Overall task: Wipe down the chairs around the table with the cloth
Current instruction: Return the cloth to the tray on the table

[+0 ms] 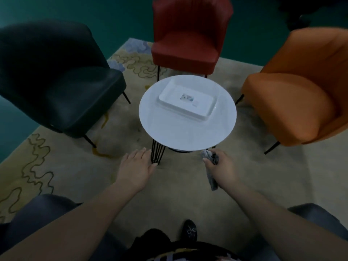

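Below table [187,127] edge, grey cloth [212,172] gripped in R hand [221,167] — L hand [136,166] flat, released

Dim, soft focus; glare on table [169,132]; wide-angle edge warping.

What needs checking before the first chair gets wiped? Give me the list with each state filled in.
1. Cloth in hand: ok. The right hand grips the grey cloth.
2. Left hand free: ok, open and holding nothing.
3. Chairs in view: ok. Dark chair, red chair and orange chair stand around the round white table.
4. Seats bare: ok, nothing lies on them.
5. Cloth touching a chair: not ok, it is apart from all three.
6. Cloth damp: cannot tell.
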Available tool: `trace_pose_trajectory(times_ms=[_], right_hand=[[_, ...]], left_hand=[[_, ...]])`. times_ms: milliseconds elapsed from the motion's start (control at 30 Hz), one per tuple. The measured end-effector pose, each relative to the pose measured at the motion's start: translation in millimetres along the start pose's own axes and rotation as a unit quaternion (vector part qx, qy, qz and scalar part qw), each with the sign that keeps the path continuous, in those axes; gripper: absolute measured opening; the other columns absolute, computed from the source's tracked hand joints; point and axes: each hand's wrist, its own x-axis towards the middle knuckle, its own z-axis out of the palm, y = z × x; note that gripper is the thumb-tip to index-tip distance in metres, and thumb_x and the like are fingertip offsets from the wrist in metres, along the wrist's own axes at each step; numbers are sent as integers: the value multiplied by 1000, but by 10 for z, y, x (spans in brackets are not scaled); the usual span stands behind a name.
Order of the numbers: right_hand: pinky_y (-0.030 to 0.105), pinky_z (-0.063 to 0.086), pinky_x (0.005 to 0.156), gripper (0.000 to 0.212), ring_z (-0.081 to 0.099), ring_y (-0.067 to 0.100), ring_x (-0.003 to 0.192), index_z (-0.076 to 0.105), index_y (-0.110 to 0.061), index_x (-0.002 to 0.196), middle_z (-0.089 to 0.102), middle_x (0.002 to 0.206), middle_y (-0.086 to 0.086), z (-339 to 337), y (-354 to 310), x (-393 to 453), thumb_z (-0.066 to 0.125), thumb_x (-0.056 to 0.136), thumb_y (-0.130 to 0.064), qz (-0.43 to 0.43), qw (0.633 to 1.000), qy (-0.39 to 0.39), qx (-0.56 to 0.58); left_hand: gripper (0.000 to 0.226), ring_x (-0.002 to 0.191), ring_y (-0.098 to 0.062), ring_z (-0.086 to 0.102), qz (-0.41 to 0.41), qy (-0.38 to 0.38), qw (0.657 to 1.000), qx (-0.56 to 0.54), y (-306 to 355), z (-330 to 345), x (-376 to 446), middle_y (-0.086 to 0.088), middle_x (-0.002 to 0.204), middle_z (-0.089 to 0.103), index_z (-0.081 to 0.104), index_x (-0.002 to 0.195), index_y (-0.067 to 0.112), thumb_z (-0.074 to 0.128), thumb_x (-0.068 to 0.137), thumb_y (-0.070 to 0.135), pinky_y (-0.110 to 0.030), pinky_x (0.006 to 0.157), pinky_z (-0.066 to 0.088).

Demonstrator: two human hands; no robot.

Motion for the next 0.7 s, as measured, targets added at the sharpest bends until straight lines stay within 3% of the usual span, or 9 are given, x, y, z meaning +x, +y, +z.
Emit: trace_pose_trajectory(times_ms=[200,333,467,567,633,700], right_hand=[[34,49,82,23,58,18,90,62,-22,110,59,102,4,14,-319,692,60,88,-30,28,999,-2,28],[32,50,74,19,60,19,78,63,-22,107,59,98,9,77,-516,1131,58,90,-28,47,998,-22,43],[29,47,56,12,62,24,68,64,-17,96,64,79,10,152,-777,1637,60,89,-26,70,993,12,93],[42,50,50,9,61,33,62,64,-17,90,63,70,14,196,-956,1953,60,89,-26,87,988,32,123],[44,51,48,18,60,36,63,63,-14,87,62,72,19,241,-1024,2142,61,90,-32,100,984,42,140],[43,51,52,8,60,34,67,64,-16,90,61,81,20,279,-1043,2313,62,87,-23,114,981,46,148]], left_hand=[[62,144,-20,22,13,-8,1000,-14,-115,-199,810,0,157,26,25,151,23,30,98,54,-40,116,15],[62,144,-21,21,49,-21,999,0,-270,-230,1364,-1,158,24,24,151,23,29,98,54,-42,117,13],[62,145,-20,18,91,-33,995,6,-458,-329,2081,1,159,21,21,152,24,27,98,55,-41,117,12],[63,146,-19,16,123,-35,991,28,-558,-402,2570,2,159,19,19,152,24,26,98,55,-41,118,11],[63,146,-19,15,139,-39,989,36,-600,-438,2869,2,159,19,18,153,23,24,99,55,-41,118,12],[62,146,-19,15,150,-48,987,42,-604,-454,3114,1,159,19,18,152,23,24,99,54,-41,118,12]])
